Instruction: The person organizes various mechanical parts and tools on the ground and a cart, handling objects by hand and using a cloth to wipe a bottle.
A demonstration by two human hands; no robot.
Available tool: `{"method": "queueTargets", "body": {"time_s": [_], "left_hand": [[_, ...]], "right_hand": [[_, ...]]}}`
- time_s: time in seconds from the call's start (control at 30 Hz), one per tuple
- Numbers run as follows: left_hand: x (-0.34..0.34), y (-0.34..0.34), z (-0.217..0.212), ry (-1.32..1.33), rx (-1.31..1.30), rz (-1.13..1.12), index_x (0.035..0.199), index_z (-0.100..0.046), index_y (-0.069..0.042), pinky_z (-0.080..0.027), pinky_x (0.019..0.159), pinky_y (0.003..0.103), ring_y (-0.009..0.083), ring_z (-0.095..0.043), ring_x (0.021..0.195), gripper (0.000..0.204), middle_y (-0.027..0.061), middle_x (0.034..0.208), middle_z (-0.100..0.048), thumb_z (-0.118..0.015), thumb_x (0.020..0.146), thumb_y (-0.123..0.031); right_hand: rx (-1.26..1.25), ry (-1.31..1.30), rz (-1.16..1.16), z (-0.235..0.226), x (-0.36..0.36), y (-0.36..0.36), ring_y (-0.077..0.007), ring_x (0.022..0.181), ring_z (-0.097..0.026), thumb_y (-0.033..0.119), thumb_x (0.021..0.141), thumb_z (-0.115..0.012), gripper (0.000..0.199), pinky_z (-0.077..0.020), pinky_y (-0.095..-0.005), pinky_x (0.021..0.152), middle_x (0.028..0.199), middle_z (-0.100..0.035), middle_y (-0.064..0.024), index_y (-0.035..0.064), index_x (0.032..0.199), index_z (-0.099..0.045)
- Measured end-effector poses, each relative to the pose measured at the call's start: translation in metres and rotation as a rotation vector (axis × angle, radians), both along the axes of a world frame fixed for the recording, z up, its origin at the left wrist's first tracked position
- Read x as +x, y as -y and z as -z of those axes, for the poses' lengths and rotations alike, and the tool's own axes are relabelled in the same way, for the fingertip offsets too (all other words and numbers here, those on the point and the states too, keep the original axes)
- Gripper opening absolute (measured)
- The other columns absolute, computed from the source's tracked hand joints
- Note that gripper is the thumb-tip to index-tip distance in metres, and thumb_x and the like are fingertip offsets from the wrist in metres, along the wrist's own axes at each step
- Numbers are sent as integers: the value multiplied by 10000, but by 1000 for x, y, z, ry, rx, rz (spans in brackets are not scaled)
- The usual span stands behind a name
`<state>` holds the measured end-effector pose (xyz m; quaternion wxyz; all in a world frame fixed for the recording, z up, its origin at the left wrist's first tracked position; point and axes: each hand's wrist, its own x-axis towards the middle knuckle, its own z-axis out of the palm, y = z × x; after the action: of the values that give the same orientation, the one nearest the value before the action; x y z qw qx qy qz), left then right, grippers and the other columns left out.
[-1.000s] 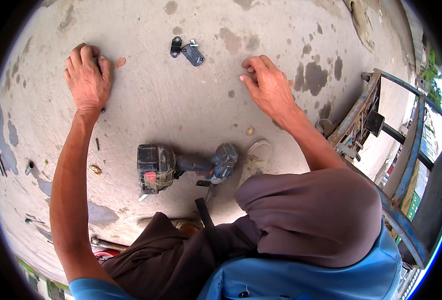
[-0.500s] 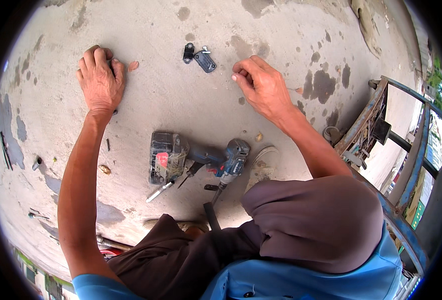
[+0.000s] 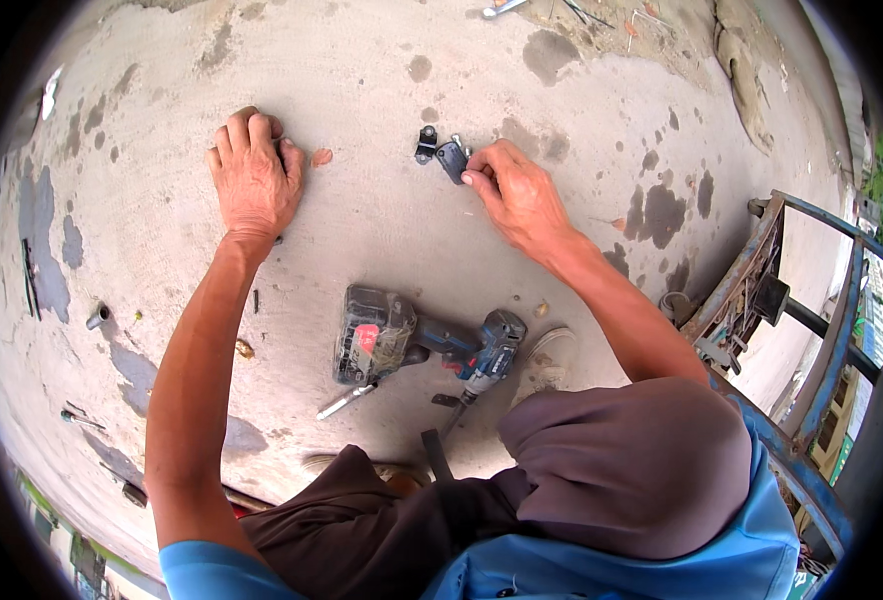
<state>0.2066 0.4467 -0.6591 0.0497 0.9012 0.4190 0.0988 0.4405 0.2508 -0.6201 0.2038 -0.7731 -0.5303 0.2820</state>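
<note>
My right hand (image 3: 522, 195) pinches the lower right edge of a small dark grey rounded cover plate (image 3: 451, 161) between thumb and fingers. Beside the plate, on its left, lies a small black clamp piece (image 3: 427, 144) with a hole at each end. A little silvery screw (image 3: 458, 141) shows at the plate's upper edge. Over on the left my left hand (image 3: 255, 178) rests knuckles-up on the concrete, fingers curled under. Something dark peeks out by its thumb and below its wrist, but the palm hides what it is.
A blue cordless power tool (image 3: 487, 350) with a big battery (image 3: 374, 335) lies before my feet, a silvery rod (image 3: 346, 401) beside it. A rusty blue metal frame (image 3: 832, 330) stands at right. At left lie a short grey tube (image 3: 99, 317) and a thin black strip (image 3: 30, 279).
My right hand has reached left to the plate and closed on its edge; the plate now looks turned and tilted. My left hand keeps its pose, while the whole view has shifted.
</note>
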Motion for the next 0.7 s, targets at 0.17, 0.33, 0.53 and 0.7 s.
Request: {"method": "queueTargets", "body": {"time_s": [0.17, 0.33, 0.53, 0.7], "left_hand": [[1, 0, 0, 7, -35, -3, 1020, -520, -85, -343, 908, 429, 281, -448, 1053, 193, 105, 1140, -487, -549, 871, -203], [2, -6, -6, 21, -72, 31, 1020, -530, -87, -354, 902, 430, 275, -464, 1029, 198, 96, 1085, -480, -575, 857, -190], [-21, -24, -24, 82, -314, 121, 1026, -564, -66, -409, 940, 402, 286, -496, 1053, 183, 104, 1111, -492, -626, 871, -140], [-53, -35, -62, 137, -604, 80, 1021, -604, -29, -506, 888, 357, 217, -621, 953, 123, 86, 1063, -601, -580, 944, -122]], "right_hand": [[114, 14, 27, -2, 10, -13, -356, 788, -611, 124, 922, -610, 118, -493, -458, 686, 957, -563, -135, 36, 978, -554], [131, 44, -33, 1, 15, -24, -384, 836, -606, 101, 917, -600, 117, -500, -474, 731, 968, -560, -157, 36, 1005, -559], [27, 168, -158, -7, 8, -34, -341, 871, -614, 73, 917, -590, 159, -497, -442, 758, 984, -567, -142, 62, 1076, -589], [10, 185, -202, -13, -2, -21, -399, 893, -619, 27, 882, -569, 160, -529, -474, 761, 1014, -554, -162, 48, 1040, -566]]}}
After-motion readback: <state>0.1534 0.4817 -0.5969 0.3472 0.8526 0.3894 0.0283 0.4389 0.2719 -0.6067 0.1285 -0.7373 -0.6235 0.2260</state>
